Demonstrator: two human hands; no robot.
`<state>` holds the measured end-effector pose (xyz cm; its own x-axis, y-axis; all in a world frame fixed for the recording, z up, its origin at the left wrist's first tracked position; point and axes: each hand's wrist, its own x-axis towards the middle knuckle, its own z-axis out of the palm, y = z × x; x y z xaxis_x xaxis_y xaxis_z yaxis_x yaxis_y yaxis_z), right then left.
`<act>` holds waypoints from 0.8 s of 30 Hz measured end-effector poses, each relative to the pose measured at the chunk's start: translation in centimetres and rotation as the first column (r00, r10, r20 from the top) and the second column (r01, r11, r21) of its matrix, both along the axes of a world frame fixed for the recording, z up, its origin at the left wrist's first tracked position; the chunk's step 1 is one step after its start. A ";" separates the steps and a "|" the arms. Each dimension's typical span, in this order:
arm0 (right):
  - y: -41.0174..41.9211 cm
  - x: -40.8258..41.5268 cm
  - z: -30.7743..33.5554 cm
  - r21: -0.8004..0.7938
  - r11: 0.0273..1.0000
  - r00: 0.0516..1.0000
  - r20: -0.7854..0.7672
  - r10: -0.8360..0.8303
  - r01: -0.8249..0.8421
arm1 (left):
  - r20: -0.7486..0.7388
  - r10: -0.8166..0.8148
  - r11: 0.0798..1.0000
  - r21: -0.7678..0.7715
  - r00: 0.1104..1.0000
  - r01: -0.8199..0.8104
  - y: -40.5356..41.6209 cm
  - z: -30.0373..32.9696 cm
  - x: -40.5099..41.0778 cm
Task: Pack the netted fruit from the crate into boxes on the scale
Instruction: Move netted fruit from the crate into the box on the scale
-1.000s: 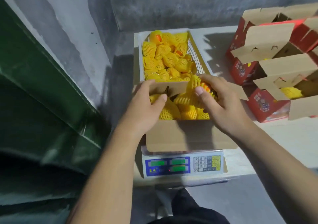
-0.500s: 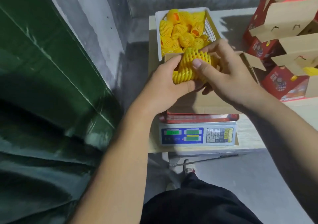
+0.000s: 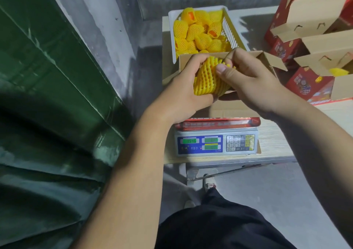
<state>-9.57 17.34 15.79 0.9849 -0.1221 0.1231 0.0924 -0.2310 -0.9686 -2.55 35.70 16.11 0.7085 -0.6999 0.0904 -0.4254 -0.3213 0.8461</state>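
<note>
Both hands hold one fruit in yellow foam netting above the open cardboard box that stands on the digital scale. My left hand cups the netted fruit from the left and below. My right hand pinches the net's top edge between thumb and fingers. Behind the box, a white slatted crate holds several more fruit in yellow nets, some showing orange skin. My hands hide the inside of the box.
Red and brown gift boxes with raised flaps stand stacked at the right on the table; one shows a yellow net inside. A green tarpaulin and a grey wall fill the left. My leg and shoe are below the table edge.
My hands lifted one netted fruit up out of the box and now hold it between them above the box. The right thumb has shifted onto the net's top edge. The view tilted downward.
</note>
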 end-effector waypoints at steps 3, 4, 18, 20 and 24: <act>0.3 -0.5 0.2 0.134 0.991 1.000 -0.016 -0.024 0.026 | 0.021 -0.002 1.000 0.012 1.000 0.001 -0.2 -0.1 -0.3; 0.4 -0.6 0.2 0.179 0.982 0.998 -0.013 -0.055 0.057 | 0.019 -0.004 1.000 0.009 1.000 0.004 -0.3 -0.1 -0.4; -0.5 0.4 0.1 0.216 0.928 0.950 -0.007 -0.311 0.305 | -0.016 0.042 0.997 -0.064 0.999 -0.043 -1.4 -0.7 -0.3; -2.2 1.2 -0.3 -0.154 0.875 0.886 0.147 -0.440 0.460 | -0.030 0.130 0.991 -0.024 0.991 -0.131 -0.9 -0.9 0.4; -5.6 2.6 -1.8 -0.677 0.658 0.908 0.034 -0.418 0.329 | -0.022 0.254 0.967 -0.003 0.967 -0.254 0.3 -1.2 1.3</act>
<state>-6.93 11.78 14.00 0.8858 -0.4154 0.2069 -0.2446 -0.7968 -0.5525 -1.25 35.99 14.94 0.8647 -0.4964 0.0768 -0.3124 -0.4117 0.8561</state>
